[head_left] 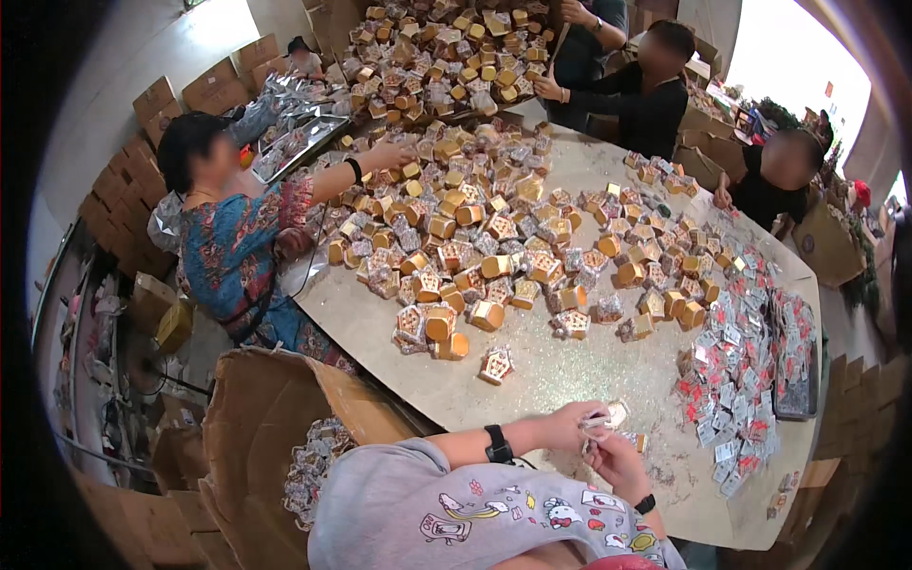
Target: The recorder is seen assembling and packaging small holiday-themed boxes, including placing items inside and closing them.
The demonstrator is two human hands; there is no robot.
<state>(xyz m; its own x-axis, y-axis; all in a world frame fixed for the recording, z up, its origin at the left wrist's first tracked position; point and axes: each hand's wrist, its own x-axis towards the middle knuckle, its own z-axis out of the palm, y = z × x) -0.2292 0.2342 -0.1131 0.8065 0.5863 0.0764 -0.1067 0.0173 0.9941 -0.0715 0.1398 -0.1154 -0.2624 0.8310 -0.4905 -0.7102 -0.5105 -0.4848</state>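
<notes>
Near the front edge of the table, my left hand (572,425) is closed, its fingertips pinching a small pale gold ornament (617,414). Just below, my right hand (617,464) is closed too, its fingers meeting the left hand's at a thin pale bit, perhaps a cord, too small to make out. A small gold piece (638,441) lies beside my right fingers. To the left of the hands, a house-shaped ornament (496,365) with a gold and white glittery face sits alone on the table. Behind it spreads a large heap of similar gold ornaments (486,314).
Small cards (727,394) with red strings cover the table's right side, by a dark tray (796,404). An open cardboard box (261,437) with ornaments stands at my left. A person in a blue patterned top (228,237) reaches into the heap; others stand at the far side.
</notes>
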